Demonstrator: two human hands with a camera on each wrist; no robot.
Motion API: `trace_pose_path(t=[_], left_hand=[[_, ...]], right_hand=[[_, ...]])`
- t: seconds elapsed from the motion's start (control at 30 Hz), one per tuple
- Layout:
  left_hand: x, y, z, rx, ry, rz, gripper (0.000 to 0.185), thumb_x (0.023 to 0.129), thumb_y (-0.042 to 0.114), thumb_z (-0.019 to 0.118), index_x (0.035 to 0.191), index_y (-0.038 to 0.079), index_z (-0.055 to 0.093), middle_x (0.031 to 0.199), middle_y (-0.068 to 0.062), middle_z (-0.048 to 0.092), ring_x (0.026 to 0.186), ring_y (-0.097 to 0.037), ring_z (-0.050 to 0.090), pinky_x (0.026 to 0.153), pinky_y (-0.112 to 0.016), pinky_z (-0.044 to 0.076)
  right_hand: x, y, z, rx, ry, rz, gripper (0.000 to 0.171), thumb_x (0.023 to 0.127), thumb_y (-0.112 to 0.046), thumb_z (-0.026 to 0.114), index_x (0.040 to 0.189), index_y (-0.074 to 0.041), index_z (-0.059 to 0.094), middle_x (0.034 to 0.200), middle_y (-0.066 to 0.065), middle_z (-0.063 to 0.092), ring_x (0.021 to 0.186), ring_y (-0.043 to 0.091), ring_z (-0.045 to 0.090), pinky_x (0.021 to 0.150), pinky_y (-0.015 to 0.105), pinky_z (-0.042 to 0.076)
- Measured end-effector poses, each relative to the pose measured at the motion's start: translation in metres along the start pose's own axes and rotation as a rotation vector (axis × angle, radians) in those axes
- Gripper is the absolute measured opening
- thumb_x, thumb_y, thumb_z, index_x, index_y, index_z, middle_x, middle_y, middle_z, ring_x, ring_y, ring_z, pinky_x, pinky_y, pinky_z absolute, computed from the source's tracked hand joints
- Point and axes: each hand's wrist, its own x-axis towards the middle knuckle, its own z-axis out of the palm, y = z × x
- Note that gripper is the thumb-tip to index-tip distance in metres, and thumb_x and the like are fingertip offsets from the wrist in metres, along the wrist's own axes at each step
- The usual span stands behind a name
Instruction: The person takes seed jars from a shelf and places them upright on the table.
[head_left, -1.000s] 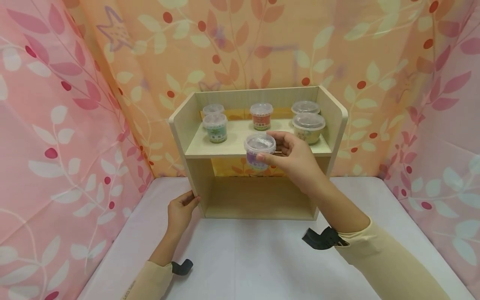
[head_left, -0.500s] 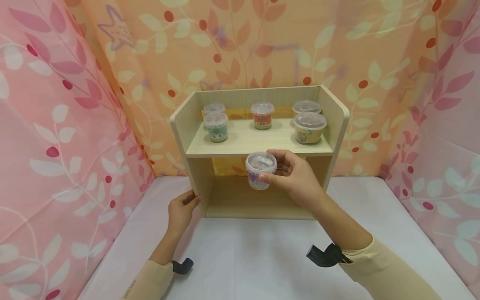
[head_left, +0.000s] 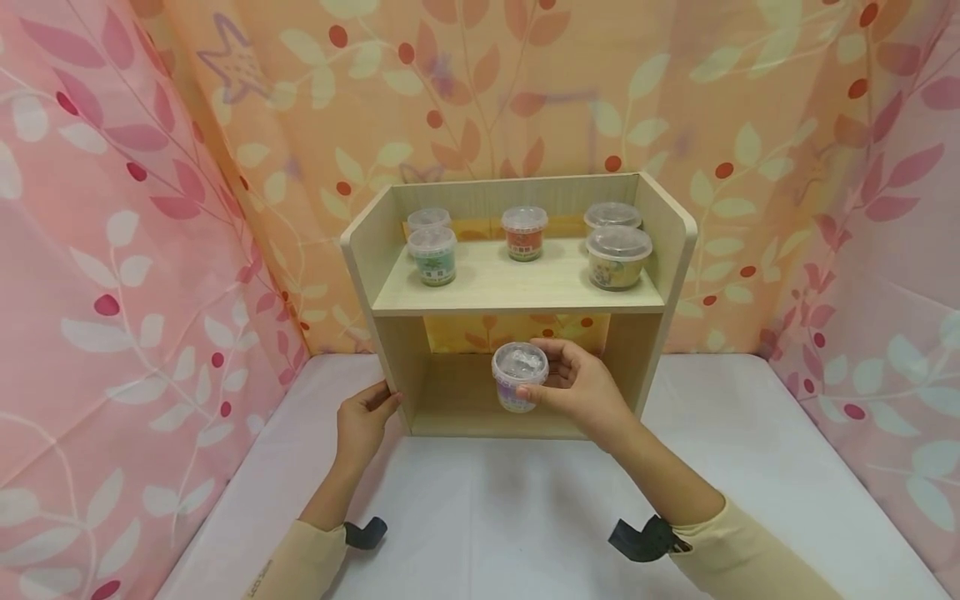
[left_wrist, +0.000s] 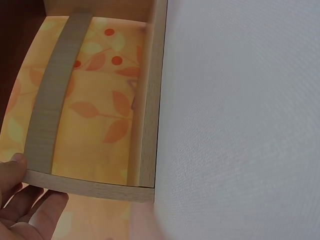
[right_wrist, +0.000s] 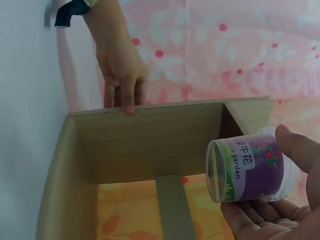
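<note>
Head view: the right hand [head_left: 581, 387] pinches a purple-labelled tub [head_left: 518, 377] at the wooden shelf unit's [head_left: 517, 304] lower opening; the left hand [head_left: 362, 417] steadies its side panel.

Left wrist view: relaxed fingers [left_wrist: 20, 200] touch the panel's edge.

Right wrist view: the tub lies sideways between thumb and fingers.

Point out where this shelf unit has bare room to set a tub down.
The lower compartment floor is bare left of the purple tub held by the right hand. The upper shelf is free along its front middle, between the green tub and the yellow tub; its back corners are crowded.
</note>
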Motion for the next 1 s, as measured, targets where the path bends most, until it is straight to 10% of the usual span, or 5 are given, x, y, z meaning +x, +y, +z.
trace_pose_path(t=[1.0], left_hand=[[-0.001, 0.001, -0.001, 0.006, -0.01, 0.01, 0.032, 0.091, 0.01, 0.079, 0.119, -0.002, 0.074, 0.113, -0.017, 0.076, 0.099, -0.017, 0.074, 0.079, -0.016, 0.058]], right_hand=[[-0.014, 0.117, 0.019, 0.001, 0.05, 0.153, 0.071, 0.079, -0.009, 0.089, 0.139, 0.004, 0.053, 0.135, 0.021, 0.061, 0.124, 0.035, 0.062, 0.098, 0.029, 0.056]])
